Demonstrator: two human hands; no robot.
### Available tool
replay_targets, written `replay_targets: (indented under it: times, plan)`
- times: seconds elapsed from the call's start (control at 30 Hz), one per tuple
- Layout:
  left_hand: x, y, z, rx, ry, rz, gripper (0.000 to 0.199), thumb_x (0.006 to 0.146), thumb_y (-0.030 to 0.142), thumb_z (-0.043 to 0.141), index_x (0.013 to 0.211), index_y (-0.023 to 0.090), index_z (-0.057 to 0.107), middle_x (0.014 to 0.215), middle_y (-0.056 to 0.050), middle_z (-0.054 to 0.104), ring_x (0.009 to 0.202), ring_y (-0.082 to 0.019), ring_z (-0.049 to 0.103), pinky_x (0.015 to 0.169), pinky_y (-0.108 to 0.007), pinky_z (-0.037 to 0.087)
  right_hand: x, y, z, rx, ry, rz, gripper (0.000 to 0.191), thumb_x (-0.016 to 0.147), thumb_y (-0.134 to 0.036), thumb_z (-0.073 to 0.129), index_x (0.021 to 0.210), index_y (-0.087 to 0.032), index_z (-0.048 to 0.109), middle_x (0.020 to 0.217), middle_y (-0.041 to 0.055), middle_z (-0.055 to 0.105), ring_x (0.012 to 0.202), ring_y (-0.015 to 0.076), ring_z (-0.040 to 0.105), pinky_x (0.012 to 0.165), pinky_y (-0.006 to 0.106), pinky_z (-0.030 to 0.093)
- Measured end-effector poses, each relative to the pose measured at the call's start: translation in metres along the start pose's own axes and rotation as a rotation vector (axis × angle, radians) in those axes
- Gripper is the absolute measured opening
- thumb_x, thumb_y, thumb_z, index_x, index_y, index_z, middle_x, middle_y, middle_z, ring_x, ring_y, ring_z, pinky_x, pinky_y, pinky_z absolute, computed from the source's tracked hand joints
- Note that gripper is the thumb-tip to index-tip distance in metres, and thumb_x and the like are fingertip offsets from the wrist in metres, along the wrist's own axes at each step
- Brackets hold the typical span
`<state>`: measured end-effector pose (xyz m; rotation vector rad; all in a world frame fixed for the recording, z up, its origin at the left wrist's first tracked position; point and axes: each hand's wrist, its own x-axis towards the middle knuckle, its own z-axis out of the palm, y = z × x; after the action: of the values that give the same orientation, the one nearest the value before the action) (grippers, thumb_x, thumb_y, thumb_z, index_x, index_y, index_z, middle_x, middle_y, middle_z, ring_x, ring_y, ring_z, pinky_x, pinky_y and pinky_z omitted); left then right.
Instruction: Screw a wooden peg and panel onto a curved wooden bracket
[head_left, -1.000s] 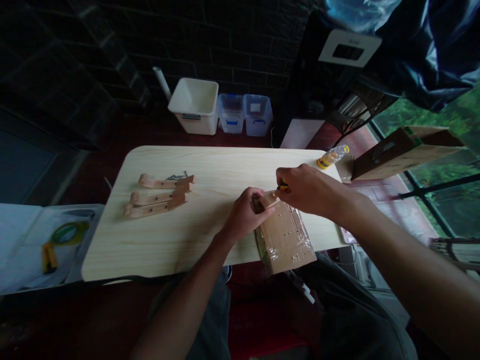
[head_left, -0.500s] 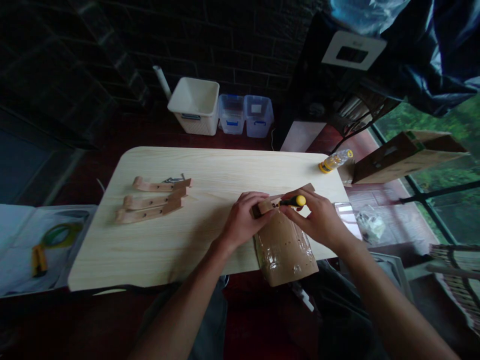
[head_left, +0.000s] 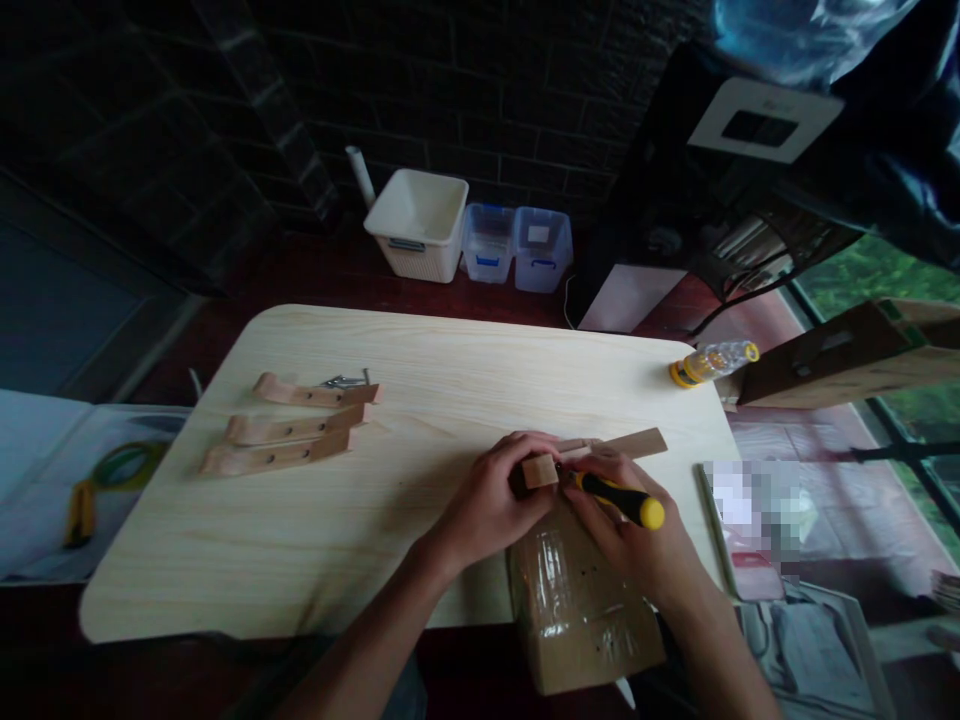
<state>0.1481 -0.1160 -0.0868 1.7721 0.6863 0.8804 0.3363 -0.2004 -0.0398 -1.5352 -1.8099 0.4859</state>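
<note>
Worktop (head_left: 420, 400), pale wood-grain. Left hand (head_left: 499, 500): fingers pinching wooden piece (head_left: 540, 471). Right hand (head_left: 637, 530): fingers closed round black-yellow screwdriver (head_left: 611, 494). Risk: slanted push could skid screwdriver into left hand.

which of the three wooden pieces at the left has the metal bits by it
The far wooden piece: the metal bits lie along its far side, whereas the middle piece and near piece have none beside them.

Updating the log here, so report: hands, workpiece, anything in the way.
Left hand gripping wooden piece. Right hand holding yellow-and-black screwdriver, pointed at the piece; tip contact unclear. Taped cardboard close beneath, no blockage seen.
</note>
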Motion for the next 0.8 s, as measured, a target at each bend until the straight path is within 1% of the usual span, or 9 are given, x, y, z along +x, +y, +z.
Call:
replay_targets:
  times: [0.13, 0.23, 0.4, 0.53, 0.67, 0.73, 0.8]
  plan:
    - [-0.001, -0.001, 0.000, -0.034, 0.020, -0.037, 0.042, 0.081, 0.004, 0.073, 0.115, 0.027, 0.067, 0.127, -0.007, 0.073, 0.123, -0.027, 0.069, 0.109, -0.053, 0.056, 0.005, 0.001, -0.002, 0.014, -0.120, -0.007, 0.032, 0.099, -0.010, 0.061, 0.126, -0.027, 0.066, 0.126, 0.0066, 0.074, 0.119, 0.0207, 0.069, 0.099, 0.039, 0.061]
    - [-0.001, 0.000, 0.001, -0.058, 0.026, -0.059, 0.044, 0.079, 0.002, 0.073, 0.115, 0.027, 0.066, 0.128, -0.006, 0.073, 0.124, -0.027, 0.068, 0.111, -0.053, 0.055, 0.005, 0.004, 0.001, -0.001, -0.098, -0.037, 0.032, 0.098, -0.011, 0.062, 0.125, -0.027, 0.067, 0.128, 0.0069, 0.073, 0.118, 0.0213, 0.069, 0.101, 0.041, 0.061]
    - [-0.001, 0.001, 0.000, -0.088, 0.030, -0.089, 0.046, 0.076, -0.001, 0.072, 0.113, 0.027, 0.067, 0.127, -0.004, 0.072, 0.125, -0.027, 0.066, 0.112, -0.051, 0.053, 0.005, 0.009, 0.008, -0.045, -0.027, -0.090, 0.025, 0.099, -0.013, 0.065, 0.120, -0.027, 0.066, 0.114, 0.0039, 0.076, 0.114, 0.0206, 0.070, 0.100, 0.040, 0.061]
    - [0.000, -0.002, -0.002, -0.097, 0.001, -0.130, 0.051, 0.074, -0.001, 0.075, 0.116, 0.027, 0.065, 0.130, -0.005, 0.071, 0.124, -0.027, 0.067, 0.109, -0.049, 0.055, 0.004, 0.012, 0.010, -0.068, -0.018, -0.128, 0.024, 0.099, -0.013, 0.065, 0.120, -0.025, 0.064, 0.112, 0.0051, 0.075, 0.112, 0.0214, 0.071, 0.098, 0.040, 0.062]
    - [-0.001, -0.005, 0.000, -0.094, -0.009, -0.115, 0.046, 0.080, 0.005, 0.076, 0.118, 0.027, 0.063, 0.131, -0.005, 0.070, 0.125, -0.026, 0.066, 0.108, -0.047, 0.055, 0.000, 0.015, 0.008, -0.107, -0.085, -0.120, 0.033, 0.098, -0.009, 0.063, 0.128, -0.024, 0.063, 0.119, 0.0073, 0.074, 0.118, 0.0223, 0.071, 0.099, 0.040, 0.063]
    - [-0.002, -0.006, 0.002, -0.079, -0.005, -0.097, 0.046, 0.082, 0.005, 0.074, 0.121, 0.028, 0.062, 0.131, -0.005, 0.069, 0.127, -0.026, 0.064, 0.110, -0.047, 0.054, -0.001, 0.016, 0.006, -0.118, -0.115, -0.106, 0.040, 0.098, -0.006, 0.061, 0.134, -0.026, 0.061, 0.120, 0.0065, 0.074, 0.118, 0.0220, 0.072, 0.099, 0.039, 0.064]
    - [-0.003, -0.007, 0.004, -0.071, -0.001, -0.086, 0.047, 0.082, 0.005, 0.073, 0.122, 0.028, 0.061, 0.132, -0.005, 0.068, 0.128, -0.025, 0.064, 0.110, -0.047, 0.054, -0.002, 0.016, 0.005, -0.117, -0.114, -0.101, 0.044, 0.097, -0.006, 0.062, 0.137, -0.026, 0.060, 0.119, 0.0055, 0.075, 0.117, 0.0219, 0.073, 0.098, 0.038, 0.065]
